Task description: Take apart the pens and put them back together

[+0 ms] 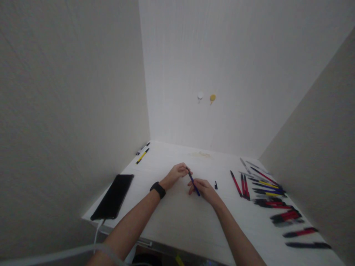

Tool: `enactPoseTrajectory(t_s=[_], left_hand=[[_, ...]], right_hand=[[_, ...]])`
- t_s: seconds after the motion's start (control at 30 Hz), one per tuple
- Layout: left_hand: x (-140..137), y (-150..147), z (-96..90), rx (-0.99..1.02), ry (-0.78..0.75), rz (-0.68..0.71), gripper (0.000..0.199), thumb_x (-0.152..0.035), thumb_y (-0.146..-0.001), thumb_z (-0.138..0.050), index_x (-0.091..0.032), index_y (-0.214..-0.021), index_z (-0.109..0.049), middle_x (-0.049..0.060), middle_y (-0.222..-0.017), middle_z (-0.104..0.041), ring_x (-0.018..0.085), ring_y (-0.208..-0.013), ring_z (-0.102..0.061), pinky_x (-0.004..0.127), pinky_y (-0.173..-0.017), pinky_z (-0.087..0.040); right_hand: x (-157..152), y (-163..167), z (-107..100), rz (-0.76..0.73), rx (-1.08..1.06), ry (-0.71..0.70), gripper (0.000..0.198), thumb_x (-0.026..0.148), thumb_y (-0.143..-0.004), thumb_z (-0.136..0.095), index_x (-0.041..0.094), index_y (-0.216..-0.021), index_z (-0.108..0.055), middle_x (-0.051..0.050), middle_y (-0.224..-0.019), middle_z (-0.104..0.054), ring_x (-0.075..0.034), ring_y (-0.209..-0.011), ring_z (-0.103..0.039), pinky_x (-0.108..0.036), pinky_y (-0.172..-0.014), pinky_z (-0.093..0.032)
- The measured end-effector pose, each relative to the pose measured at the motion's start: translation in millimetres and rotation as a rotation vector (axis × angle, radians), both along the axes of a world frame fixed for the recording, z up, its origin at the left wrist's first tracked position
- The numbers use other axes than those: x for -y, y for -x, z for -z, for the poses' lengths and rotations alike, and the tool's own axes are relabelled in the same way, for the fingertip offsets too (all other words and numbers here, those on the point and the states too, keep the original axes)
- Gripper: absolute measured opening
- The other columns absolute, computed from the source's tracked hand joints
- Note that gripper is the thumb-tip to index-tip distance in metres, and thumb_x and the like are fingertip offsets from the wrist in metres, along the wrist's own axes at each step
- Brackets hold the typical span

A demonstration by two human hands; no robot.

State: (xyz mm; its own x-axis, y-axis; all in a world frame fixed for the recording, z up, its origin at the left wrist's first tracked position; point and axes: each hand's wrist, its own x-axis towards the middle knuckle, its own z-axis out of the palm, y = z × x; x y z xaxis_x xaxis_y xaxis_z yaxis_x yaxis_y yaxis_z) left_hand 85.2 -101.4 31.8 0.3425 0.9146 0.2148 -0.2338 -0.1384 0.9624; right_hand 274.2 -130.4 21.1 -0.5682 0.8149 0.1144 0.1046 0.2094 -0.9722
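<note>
Black and flat, a tablet [113, 196] is lying at the left of your table [172, 225], well apart from your hands. Your left hand [179, 171] is bending its fingertips about the dark far end of a blue pen [197, 191]; whether that grip is pinching, you cannot tell from here. The pen is slanting between your hands, its long axis running from far left to near right, the blue end pointing back toward you. Your right hand [203, 187] is pinching the barrel near its middle. Just right of that hand, a small black cap [216, 185] is lying on the table, nearer your right hand than your left. Farther right, loose pens [277, 203] are lying along the table's side.
</note>
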Motion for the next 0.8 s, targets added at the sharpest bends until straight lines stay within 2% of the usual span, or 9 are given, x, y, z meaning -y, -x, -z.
enactPoseTrajectory(t_s=[0.07, 0.17, 0.27, 0.47, 0.63, 0.8], left_hand=[[0.0, 0.3, -0.9, 0.005, 0.003, -0.033, 0.037, -0.045, -0.071, -0.072, -0.014, -0.079, -0.055, 0.008, -0.083, -0.069, 0.009, -0.060, -0.051, 0.022, -0.058, -0.030], [-0.1, 0.7, -1.7, 0.009, 0.008, -0.080, 0.037, -0.046, -0.071, -0.072, -0.015, -0.075, -0.052, 0.008, -0.081, -0.068, 0.012, -0.068, -0.057, 0.022, -0.059, -0.032], [-0.8, 0.9, -0.9, 0.006, 0.015, -0.092, 0.038, -0.046, -0.070, -0.072, -0.016, -0.074, -0.050, 0.007, -0.080, -0.067, 0.013, -0.069, -0.058, 0.022, -0.058, -0.031], [-1.4, 0.2, 0.1, -0.002, 0.006, -0.038, 0.034, -0.043, -0.071, -0.072, -0.016, -0.077, -0.052, 0.007, -0.080, -0.069, 0.010, -0.063, -0.053, 0.022, -0.058, -0.031], [0.7, 0.5, -4.5, -0.009, -0.009, -0.011, 0.034, -0.043, -0.071, -0.071, -0.015, -0.078, -0.053, 0.007, -0.080, -0.069, 0.009, -0.058, -0.048, 0.023, -0.056, -0.029], [1.5, 0.9, -5.7, 0.000, 0.001, -0.055, 0.034, -0.043, -0.072, -0.071, -0.016, -0.075, -0.050, 0.007, -0.081, -0.068, 0.011, -0.065, -0.053, 0.023, -0.058, -0.030]], right_hand=[[1.3, 0.4, -1.4, 0.048, -0.003, -0.016, 0.040, 0.053, -0.089, -0.045, 0.016, -0.094, -0.059, -0.005, -0.070, -0.070, -0.014, -0.061, -0.055, -0.025, -0.058, -0.038], [4.0, 1.9, -3.9, 0.101, -0.008, -0.024, 0.033, 0.051, -0.083, -0.057, 0.019, -0.083, -0.051, -0.003, -0.068, -0.069, -0.013, -0.058, -0.054, -0.025, -0.057, -0.038], [5.5, 3.3, -4.8, 0.110, 0.007, 0.006, 0.035, 0.050, -0.078, -0.064, 0.020, -0.074, -0.046, -0.002, -0.066, -0.068, -0.012, -0.056, -0.054, -0.024, -0.056, -0.038], [3.9, 0.0, -1.4, 0.065, 0.061, -0.013, 0.034, 0.051, -0.083, -0.056, 0.018, -0.076, -0.053, -0.004, -0.066, -0.069, -0.012, -0.056, -0.053, -0.025, -0.057, -0.038], [1.2, -2.4, 0.9, -0.009, 0.046, 0.009, 0.044, 0.058, -0.086, -0.046, 0.016, -0.079, -0.060, -0.006, -0.068, -0.070, -0.014, -0.060, -0.057, -0.026, -0.060, -0.041], [3.5, 1.1, -3.0, 0.091, 0.070, -0.026, 0.037, 0.055, -0.081, -0.057, 0.017, -0.079, -0.056, -0.004, -0.070, -0.070, -0.013, -0.058, -0.055, -0.025, -0.057, -0.039]])
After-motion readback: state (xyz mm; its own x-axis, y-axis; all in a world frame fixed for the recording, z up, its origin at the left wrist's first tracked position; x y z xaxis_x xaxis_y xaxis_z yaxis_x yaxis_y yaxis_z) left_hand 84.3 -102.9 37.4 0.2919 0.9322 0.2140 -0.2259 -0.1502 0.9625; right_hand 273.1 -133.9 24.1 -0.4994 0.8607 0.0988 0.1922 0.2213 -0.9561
